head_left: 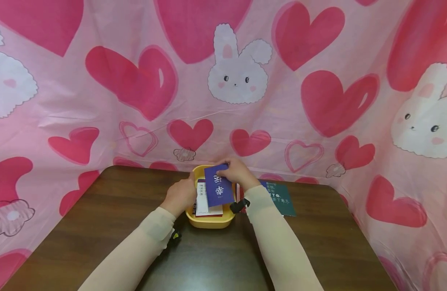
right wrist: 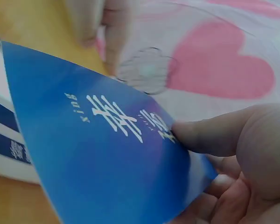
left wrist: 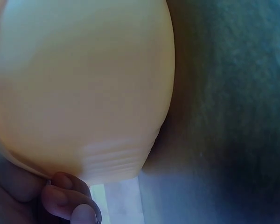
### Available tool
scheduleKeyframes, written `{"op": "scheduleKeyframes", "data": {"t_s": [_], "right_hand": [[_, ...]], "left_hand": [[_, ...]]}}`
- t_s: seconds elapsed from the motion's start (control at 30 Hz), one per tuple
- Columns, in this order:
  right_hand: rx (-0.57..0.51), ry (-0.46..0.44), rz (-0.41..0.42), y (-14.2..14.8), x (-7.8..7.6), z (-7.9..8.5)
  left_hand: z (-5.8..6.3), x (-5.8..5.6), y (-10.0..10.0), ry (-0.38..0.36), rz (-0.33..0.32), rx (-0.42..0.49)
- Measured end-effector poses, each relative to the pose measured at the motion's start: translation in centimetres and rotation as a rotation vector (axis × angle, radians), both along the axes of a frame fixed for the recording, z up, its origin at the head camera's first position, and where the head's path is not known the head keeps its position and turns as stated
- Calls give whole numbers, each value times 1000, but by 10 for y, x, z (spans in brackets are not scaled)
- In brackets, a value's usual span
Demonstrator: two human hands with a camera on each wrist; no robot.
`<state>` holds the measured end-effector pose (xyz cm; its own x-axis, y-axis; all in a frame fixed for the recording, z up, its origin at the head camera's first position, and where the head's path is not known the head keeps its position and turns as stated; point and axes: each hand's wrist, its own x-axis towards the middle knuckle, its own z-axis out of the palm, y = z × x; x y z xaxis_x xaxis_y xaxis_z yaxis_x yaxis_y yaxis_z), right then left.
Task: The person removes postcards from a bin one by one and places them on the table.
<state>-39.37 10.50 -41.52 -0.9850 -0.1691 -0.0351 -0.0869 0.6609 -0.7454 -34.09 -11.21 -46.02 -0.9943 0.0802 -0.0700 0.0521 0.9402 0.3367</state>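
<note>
A purple-blue card with white Chinese characters is pinched by one end in my right hand. In the right wrist view the thumb presses on the printed face of the card and the fingers lie behind it. The card hangs tilted over a yellow plastic basin. My left hand grips the basin's left side, its fingers curled at the rim in the left wrist view. Inside the basin lies a white card with dark characters, over a dark red edge, partly hidden by the blue card.
Right of the basin, a teal green card with white writing lies on the brown wooden table, beside blue and red cards partly covered by the right forearm. A pink heart-and-rabbit cloth hangs behind the table.
</note>
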Motion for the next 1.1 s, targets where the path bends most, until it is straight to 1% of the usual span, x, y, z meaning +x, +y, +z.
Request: {"op": "scheduleKeyframes", "data": {"t_s": [0.07, 0.23, 0.3, 0.43, 0.6, 0.77, 0.87, 1.0, 1.1], "right_hand": [[-40, -3, -38, 11, 1, 1], [-83, 26, -104, 42, 0, -2], [-117, 42, -114, 56, 1, -2], [-243, 25, -126, 80, 4, 0], [-325, 1, -139, 102, 7, 6], [-331, -39, -138, 122, 13, 13], [-313, -49, -155, 136, 17, 18], [-273, -57, -217, 159, 19, 20], [-234, -93, -259, 175, 20, 17]], "left_hand": [[0, 1, 0, 1, 0, 3], [-1, 3, 0, -27, 15, 20], [-1, 3, 1, -33, 17, 23], [-1, 3, 1, -31, 16, 22], [-1, 3, 2, -38, 18, 14], [1, 3, 3, -50, 22, 9], [2, 2, 2, -50, 21, 6], [3, 2, 1, -44, 24, 9], [3, 1, 1, -39, 24, 8]]}}
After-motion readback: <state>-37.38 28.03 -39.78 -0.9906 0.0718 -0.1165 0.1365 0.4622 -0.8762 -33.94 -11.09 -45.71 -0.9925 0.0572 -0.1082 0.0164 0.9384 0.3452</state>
